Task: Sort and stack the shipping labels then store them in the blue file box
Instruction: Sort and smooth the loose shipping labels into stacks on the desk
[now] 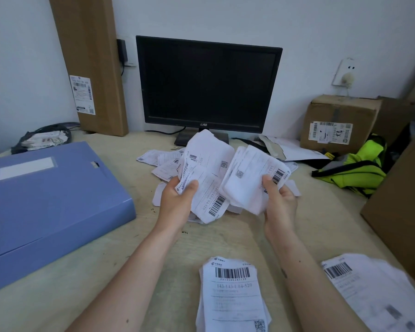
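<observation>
Shipping labels [209, 168] between blue file box [46, 197], monitor [206, 85]

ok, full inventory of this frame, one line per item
blue file box: 1, blue, closed, desk left
monitor: 1, black, off, desk rear centre
loose shipping labels: pile, white, below monitor
stacked labels: 2 stacks, white, near edge, second at right
tall carton: 1, brown, against wall, labelled
small carton: 1, brown, rear right, labelled
large carton: 1, brown, right edge
hi-vis vest: 1, yellow-green, right
dark bag of papers: 1, rear left
desk: 1, light wood
left hand: holds labels
right hand: holds labels
</observation>
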